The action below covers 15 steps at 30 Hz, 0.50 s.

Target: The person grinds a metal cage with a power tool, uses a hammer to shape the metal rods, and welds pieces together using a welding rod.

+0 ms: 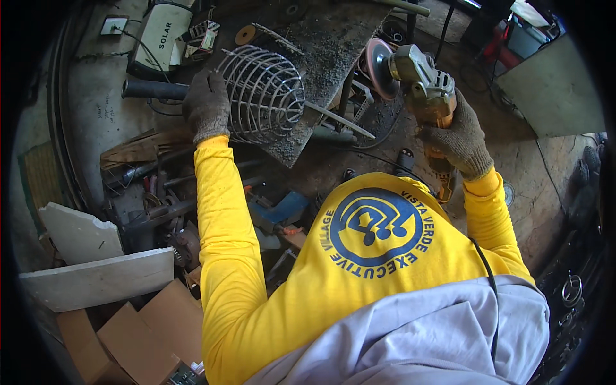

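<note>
My left hand [206, 106], in a brown knit glove, is closed at the left edge of a rounded metal wire cage [266, 93]. The cage has curved ribs crossed by rings, and a straight metal rod [340, 120] sticks out past its right end. Just left of that hand is a dark cylinder [154, 90]; whether the hand touches it I cannot tell. My right hand [459, 138], gloved too, grips the body of an angle grinder [427, 86]. Its round flap-type disc [382, 68] faces left, apart from the cage.
A gritty metal worktable [327, 48] lies beneath and beyond the cage, with a small brown disc [244, 34] on it. Scrap and tools crowd the floor at left, near broken white boards [102, 279] and a cardboard box [138, 337]. A panel [552, 83] stands far right.
</note>
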Available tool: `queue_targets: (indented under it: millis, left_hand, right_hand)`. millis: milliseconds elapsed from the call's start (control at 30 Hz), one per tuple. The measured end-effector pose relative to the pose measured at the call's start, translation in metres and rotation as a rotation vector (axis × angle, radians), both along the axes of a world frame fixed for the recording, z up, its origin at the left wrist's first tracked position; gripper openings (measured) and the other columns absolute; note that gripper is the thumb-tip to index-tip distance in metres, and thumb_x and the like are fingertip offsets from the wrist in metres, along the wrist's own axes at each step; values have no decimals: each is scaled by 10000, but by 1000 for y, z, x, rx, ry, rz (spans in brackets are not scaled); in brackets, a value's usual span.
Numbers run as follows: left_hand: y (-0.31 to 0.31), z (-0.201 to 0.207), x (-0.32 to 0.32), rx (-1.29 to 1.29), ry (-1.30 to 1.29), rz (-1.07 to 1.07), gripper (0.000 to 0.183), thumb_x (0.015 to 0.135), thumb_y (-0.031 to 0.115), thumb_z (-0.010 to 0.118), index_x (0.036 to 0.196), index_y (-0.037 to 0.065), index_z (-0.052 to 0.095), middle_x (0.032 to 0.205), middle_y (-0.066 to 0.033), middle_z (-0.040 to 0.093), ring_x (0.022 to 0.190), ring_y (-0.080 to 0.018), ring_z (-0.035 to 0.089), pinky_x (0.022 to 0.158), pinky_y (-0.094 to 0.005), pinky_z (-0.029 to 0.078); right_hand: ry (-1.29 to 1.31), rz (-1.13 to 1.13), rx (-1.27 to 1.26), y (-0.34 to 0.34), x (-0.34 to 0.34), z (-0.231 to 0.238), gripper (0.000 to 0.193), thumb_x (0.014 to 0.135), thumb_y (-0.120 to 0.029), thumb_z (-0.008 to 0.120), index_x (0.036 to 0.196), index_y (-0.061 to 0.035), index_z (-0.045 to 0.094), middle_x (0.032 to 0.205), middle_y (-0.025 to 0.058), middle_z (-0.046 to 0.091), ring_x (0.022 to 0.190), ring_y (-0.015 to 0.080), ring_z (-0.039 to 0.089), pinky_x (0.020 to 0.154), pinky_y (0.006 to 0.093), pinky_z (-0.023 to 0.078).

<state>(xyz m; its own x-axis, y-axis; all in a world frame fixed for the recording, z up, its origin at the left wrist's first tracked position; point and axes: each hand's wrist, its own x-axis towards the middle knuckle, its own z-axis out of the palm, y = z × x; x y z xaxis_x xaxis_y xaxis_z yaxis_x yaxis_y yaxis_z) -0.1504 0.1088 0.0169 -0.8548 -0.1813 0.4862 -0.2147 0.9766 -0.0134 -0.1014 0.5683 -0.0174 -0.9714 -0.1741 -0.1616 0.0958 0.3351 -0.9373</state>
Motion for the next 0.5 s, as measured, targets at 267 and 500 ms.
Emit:
queue_targets:
  millis: [267,500]
  left_hand:
    - [132,-6,107,722,-199,-112,268,970,301,641,877,57,700,801,-119,680,741,-274,665,657,-413,506]
    - [265,-58,85,1397,-989,-454,548,836,464,749,1212,80,641,1090,-172,707,1023,-389,685,899,-458,553]
  right_hand:
    - [14,16,-111,14,-38,3,649,669,-178,863,1253,-69,603,1121,90,701,988,196,670,906,355,536]
    - [90,-10,-413,-36,-82,16,476,769,-225,819,1192,-78,656,1050,49,710,907,145,679,832,316,554]
